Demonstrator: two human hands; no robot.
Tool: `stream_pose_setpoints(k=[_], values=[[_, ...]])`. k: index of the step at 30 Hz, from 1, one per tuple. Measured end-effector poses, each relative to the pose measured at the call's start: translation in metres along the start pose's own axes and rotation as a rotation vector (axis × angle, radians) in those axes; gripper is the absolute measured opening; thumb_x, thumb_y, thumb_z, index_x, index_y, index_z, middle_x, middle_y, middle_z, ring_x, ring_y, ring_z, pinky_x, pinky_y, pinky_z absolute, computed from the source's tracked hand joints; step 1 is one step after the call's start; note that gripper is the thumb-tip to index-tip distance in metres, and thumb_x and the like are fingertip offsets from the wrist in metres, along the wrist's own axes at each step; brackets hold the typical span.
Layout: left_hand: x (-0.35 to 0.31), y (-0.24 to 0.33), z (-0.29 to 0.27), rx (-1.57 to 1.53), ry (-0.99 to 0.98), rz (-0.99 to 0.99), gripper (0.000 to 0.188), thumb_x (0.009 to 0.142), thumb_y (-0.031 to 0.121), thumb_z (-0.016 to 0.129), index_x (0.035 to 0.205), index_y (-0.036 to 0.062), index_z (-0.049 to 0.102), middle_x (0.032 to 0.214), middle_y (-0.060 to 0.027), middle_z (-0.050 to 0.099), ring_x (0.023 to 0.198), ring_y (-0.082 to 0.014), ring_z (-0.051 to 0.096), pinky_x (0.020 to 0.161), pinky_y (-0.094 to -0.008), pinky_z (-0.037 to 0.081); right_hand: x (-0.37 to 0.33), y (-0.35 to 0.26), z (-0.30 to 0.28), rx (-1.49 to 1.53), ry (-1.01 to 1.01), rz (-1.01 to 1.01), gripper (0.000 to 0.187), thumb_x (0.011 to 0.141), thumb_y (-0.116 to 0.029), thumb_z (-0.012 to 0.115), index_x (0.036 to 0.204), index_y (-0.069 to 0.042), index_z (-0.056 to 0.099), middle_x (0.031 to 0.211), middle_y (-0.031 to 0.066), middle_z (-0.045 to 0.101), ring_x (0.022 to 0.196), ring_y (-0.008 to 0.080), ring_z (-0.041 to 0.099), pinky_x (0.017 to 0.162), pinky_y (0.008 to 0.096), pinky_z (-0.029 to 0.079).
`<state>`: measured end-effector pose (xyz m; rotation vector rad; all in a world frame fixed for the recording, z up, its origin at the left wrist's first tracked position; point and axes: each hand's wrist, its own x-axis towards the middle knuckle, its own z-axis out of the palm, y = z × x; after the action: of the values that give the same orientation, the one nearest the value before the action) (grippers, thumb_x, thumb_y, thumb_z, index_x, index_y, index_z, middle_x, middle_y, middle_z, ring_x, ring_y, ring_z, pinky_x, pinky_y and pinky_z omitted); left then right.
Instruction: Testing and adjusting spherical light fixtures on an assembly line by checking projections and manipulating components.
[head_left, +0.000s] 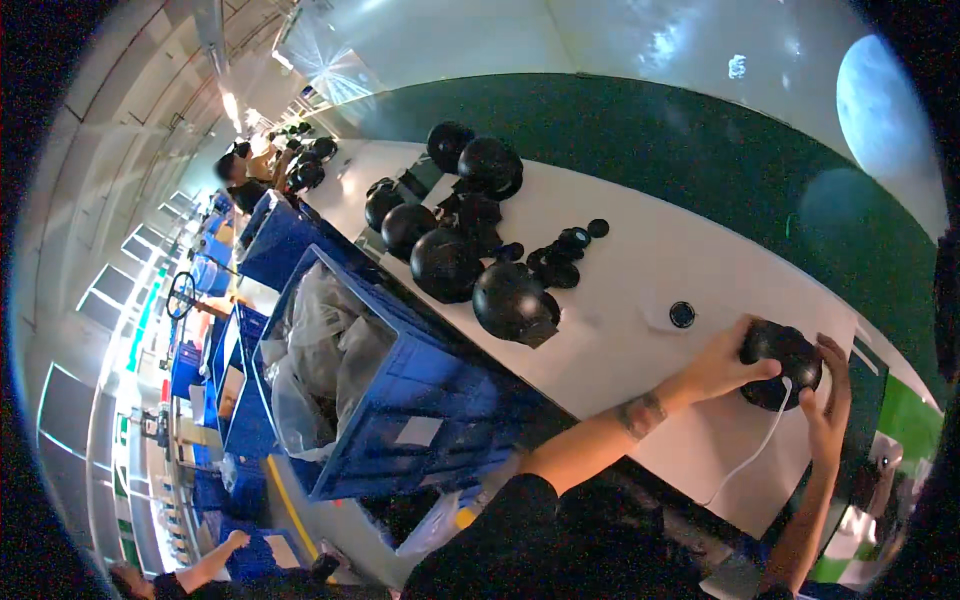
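My left hand (718, 366) and my right hand (829, 402) both grip a black rounded dome-shaped part (781, 361) at the right end of the white table (640, 260). My left thumb lies across its top; my right fingers wrap its right side. A white cable (752, 456) runs from under the part down to the table's near edge. A small black round cap (682, 314) lies on the table just left of my left hand.
Several more black domes (512, 298) and small black rings (562, 255) lie further along the table. A blue crate (395, 385) with clear plastic bags stands beside the table, with more blue crates (275, 240) behind. Another person (240, 180) works far off; someone's arm (210, 562) shows at the lower left.
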<state>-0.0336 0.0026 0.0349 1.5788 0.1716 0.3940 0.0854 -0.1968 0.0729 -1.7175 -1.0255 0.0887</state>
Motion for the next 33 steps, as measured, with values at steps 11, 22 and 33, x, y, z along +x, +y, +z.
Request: stream_pose_setpoints(k=[11,22,33], values=[[-0.008,0.005,-0.007,-0.121,-0.079,-0.028,0.074,0.081,0.037,0.079,0.132,-0.0012,0.042,0.116,-0.0118,0.059,0.109,-0.0185,0.055,0.097,-0.0351,0.046,0.012,-0.077,0.031,-0.593,0.012,-0.532,0.033,0.063,0.002,0.076,0.094,-0.002,0.065,0.093,0.0106,0.062,0.095,0.0333,0.063,0.079,0.0425,0.054],[0.017,-0.009,-0.014,-0.187,-0.066,-0.154,0.079,0.079,0.035,0.082,0.138,0.0024,0.04,0.125,-0.0099,0.056,0.116,-0.0195,0.052,0.102,-0.0364,0.044,-0.007,-0.078,0.029,-0.435,0.052,-0.645,0.032,0.067,-0.01,0.082,0.093,-0.005,0.064,0.089,0.0083,0.063,0.074,0.0265,0.064,0.06,0.0354,0.051],[0.21,-0.056,-0.126,0.062,0.401,0.223,0.083,0.082,0.052,0.073,0.138,-0.0018,0.045,0.118,-0.0115,0.06,0.101,-0.0193,0.058,0.073,-0.0314,0.049,-0.027,-0.018,0.042,-0.151,-0.118,-0.404,0.023,0.072,-0.001,0.074,0.092,-0.008,0.065,0.092,0.0083,0.064,0.078,0.025,0.066,0.06,0.0372,0.055]])
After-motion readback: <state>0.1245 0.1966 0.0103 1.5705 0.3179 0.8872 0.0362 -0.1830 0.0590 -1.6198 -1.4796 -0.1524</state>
